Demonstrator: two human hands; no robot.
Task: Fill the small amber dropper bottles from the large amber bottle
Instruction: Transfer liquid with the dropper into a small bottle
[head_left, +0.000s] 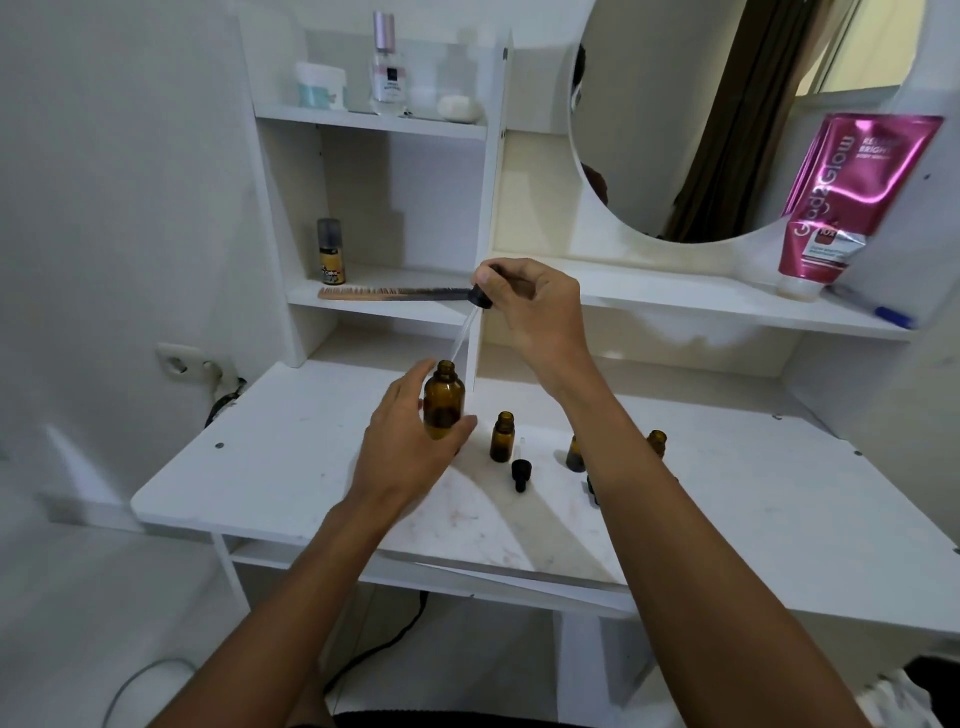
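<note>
Right hand (535, 312) fingers pinch the dropper (480, 297) by its black cap, frame centre; the glass tube slants down-left, tip at the mouth of the large amber bottle (444, 402). Left hand (410, 441) fingers curl round that bottle, upright. An uncapped small amber bottle (502, 436) stands on the worktop (291, 467) just right, loose dropper (521, 474) beside it.

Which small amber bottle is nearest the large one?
The small amber glass bottle just right of the large amber bottle; the other two stand farther right.
</note>
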